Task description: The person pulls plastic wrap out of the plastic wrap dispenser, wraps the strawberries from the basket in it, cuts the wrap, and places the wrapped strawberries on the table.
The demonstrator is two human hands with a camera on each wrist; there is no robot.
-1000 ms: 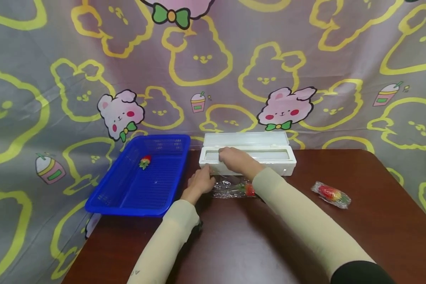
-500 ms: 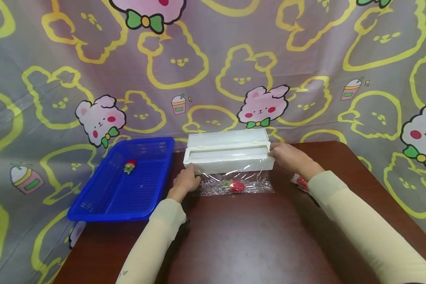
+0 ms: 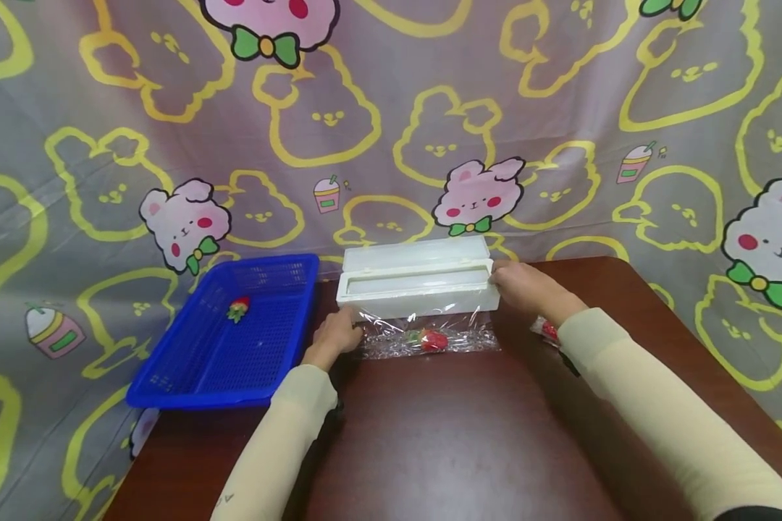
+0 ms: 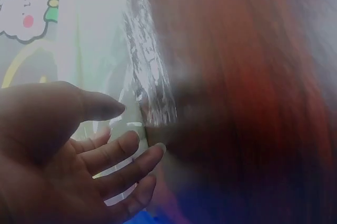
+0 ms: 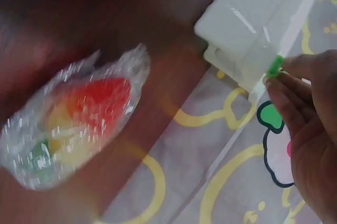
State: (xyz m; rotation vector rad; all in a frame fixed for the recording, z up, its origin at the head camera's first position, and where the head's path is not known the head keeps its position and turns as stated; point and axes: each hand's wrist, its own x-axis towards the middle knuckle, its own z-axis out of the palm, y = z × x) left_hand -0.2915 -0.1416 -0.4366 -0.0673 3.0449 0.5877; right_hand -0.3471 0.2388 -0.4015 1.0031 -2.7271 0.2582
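A white cling film dispenser (image 3: 423, 301) with its lid raised stands at the back of the table. From its front hangs clear film (image 3: 384, 346), lying over a strawberry (image 3: 434, 340) with green leaves. At the dispenser's right end, my right hand (image 3: 528, 288) pinches a small green slide cutter (image 5: 275, 66) between thumb and fingers, best seen in the right wrist view. My left hand (image 3: 336, 336) is beside the front left corner, near the film's left edge. Its fingers (image 4: 113, 153) are loosely bent, with nothing between them and the thumb in the left wrist view.
A blue plastic basket (image 3: 218, 394) stands left of the dispenser, with one strawberry (image 3: 238, 309) inside. Right of it, partly behind my right wrist, lies a film-wrapped strawberry (image 5: 92, 124). A patterned curtain (image 3: 365, 108) hangs behind the brown table (image 3: 443, 441).
My right hand has slid from the left part of the dispenser to its right end. My left hand has come slightly away from the front left corner. The head view has turned right.
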